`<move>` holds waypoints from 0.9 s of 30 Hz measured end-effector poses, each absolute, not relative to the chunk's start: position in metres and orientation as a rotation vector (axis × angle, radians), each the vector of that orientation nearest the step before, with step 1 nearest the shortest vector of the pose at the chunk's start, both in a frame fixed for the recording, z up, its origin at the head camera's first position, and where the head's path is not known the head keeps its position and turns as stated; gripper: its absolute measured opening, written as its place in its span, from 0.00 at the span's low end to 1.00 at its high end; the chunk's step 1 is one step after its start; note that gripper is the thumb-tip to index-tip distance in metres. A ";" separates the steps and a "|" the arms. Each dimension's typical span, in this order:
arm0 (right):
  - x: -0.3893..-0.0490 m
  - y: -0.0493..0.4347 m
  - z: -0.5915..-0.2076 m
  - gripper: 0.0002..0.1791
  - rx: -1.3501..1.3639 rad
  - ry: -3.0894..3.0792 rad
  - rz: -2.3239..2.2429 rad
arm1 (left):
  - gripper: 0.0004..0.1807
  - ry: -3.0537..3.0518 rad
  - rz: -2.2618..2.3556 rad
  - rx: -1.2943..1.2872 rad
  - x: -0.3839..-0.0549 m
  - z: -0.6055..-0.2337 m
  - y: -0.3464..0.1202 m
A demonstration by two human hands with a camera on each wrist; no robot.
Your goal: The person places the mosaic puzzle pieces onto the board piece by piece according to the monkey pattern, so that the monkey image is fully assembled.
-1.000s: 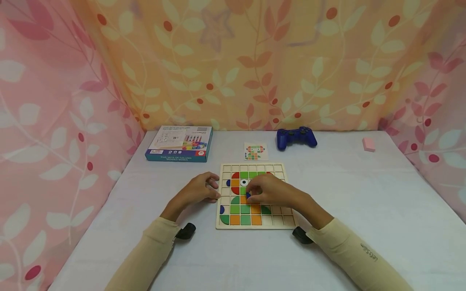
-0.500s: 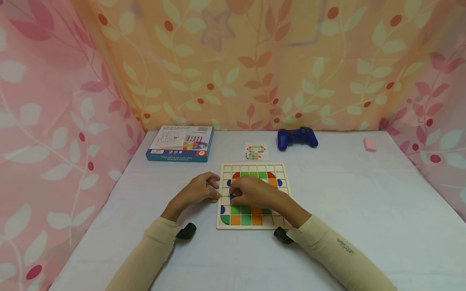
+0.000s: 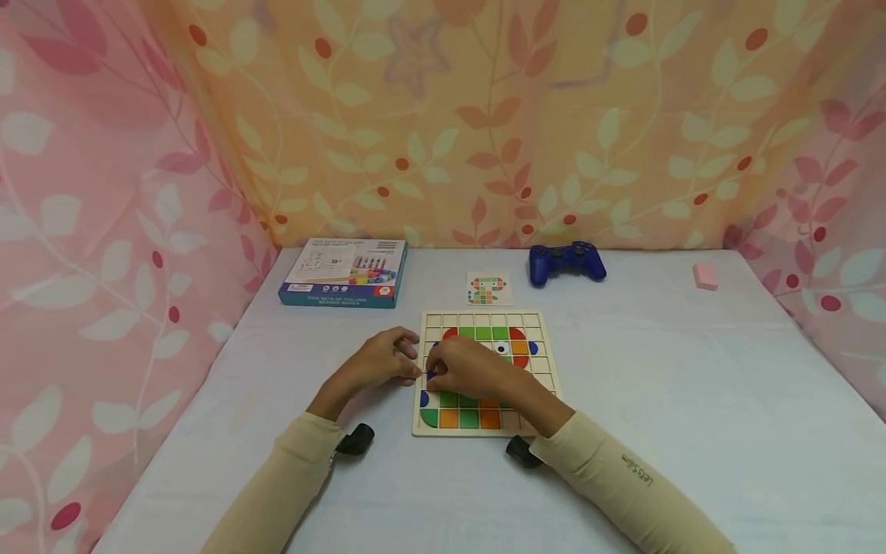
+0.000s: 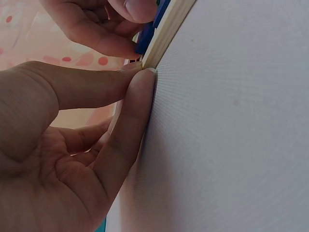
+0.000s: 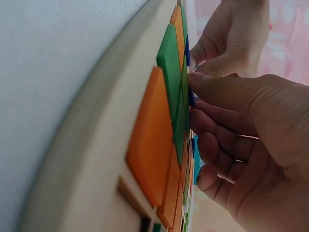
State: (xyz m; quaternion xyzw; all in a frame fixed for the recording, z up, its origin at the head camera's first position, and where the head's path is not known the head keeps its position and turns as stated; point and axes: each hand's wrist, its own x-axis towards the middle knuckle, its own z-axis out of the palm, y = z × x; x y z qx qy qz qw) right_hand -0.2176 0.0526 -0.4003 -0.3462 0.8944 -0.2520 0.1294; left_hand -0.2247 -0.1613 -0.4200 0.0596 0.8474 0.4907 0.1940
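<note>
A wooden puzzle board (image 3: 547, 381) lies on the white table, its grid partly filled with red, green, orange and blue tiles and round eye tiles. My left hand (image 3: 381, 359) is at the board's left side; in the left wrist view its thumb and index finger pinch the board's edge (image 4: 166, 36). Reaching across the board, my right hand (image 3: 477, 369) pinches a small blue tile (image 3: 432, 375) over the leftmost column. Another blue half-round tile (image 3: 424, 399) sits just below it in that column. The right hand hides the tiles beneath it.
A picture card (image 3: 490, 288) lies behind the board. At the back left is a flat box (image 3: 342, 273), at the back a blue game controller (image 3: 567, 263), and far right a pink block (image 3: 704, 275). Patterned cloth (image 3: 443, 154) encloses the table.
My right hand has moved left across the board with the blue tile, from the middle columns to the leftmost one. The left hand has stayed at the board's edge.
</note>
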 end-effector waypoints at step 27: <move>-0.207 0.110 -0.392 0.18 -0.933 2.620 -0.839 | 0.31 2.396 1.358 0.150 -0.227 -0.422 -0.158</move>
